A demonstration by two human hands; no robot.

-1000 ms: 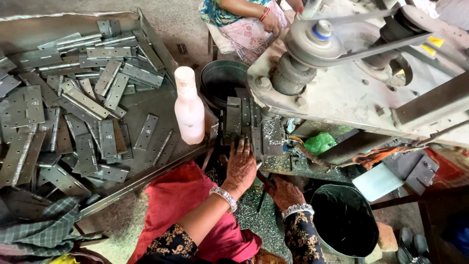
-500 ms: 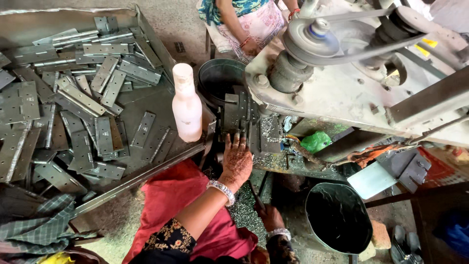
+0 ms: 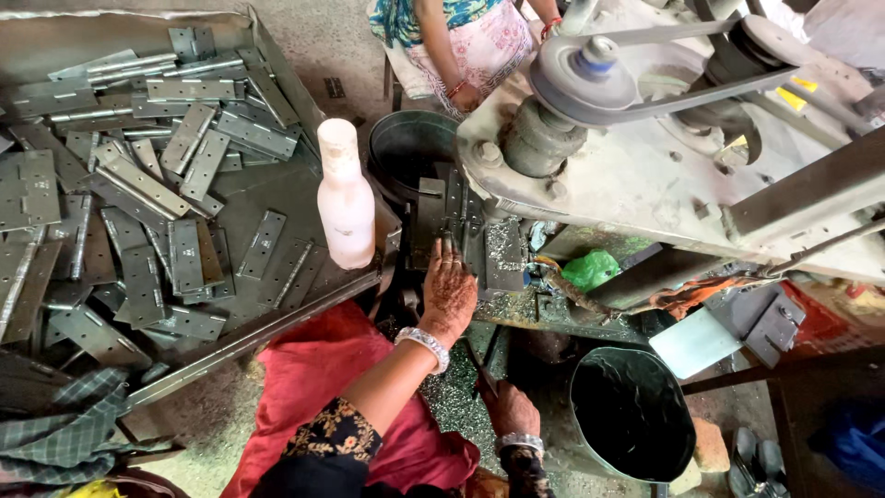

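A: From the head camera, where is the left hand (image 3: 449,293)?

B: It reaches forward to the machine (image 3: 645,157), fingers stretched and pressed onto a grey metal hinge plate (image 3: 430,221) standing at the machine's front edge. The palm faces down, a silver bangle on the wrist. It rests flat against the metal rather than pinching it.

A: And the right hand (image 3: 510,410)?

B: Lower, near the bottom edge of the view and well apart from the plate. It is closed around a thin dark rod (image 3: 479,364) that slants up toward the machine. Its fingers are mostly hidden, so I cannot tell how tight the grip is.

A: What lies about the hands?

B: To the left of the left hand, a big metal tray (image 3: 277,55) holds a heap of grey hinges (image 3: 138,184). A pale pink plastic bottle (image 3: 346,198) stands upright at the tray's right corner, near the plate. Behind the plate sits a dark round bucket (image 3: 406,143); a black tub (image 3: 631,415) stands just right of the right hand. On the machine's top a belt (image 3: 701,92) runs around a grey pulley (image 3: 585,74). A green scrap (image 3: 590,269) lies under the machine body.

A: Anyone else?

B: A second person (image 3: 461,37) in patterned cloth sits at the top edge, a hand by the machine.
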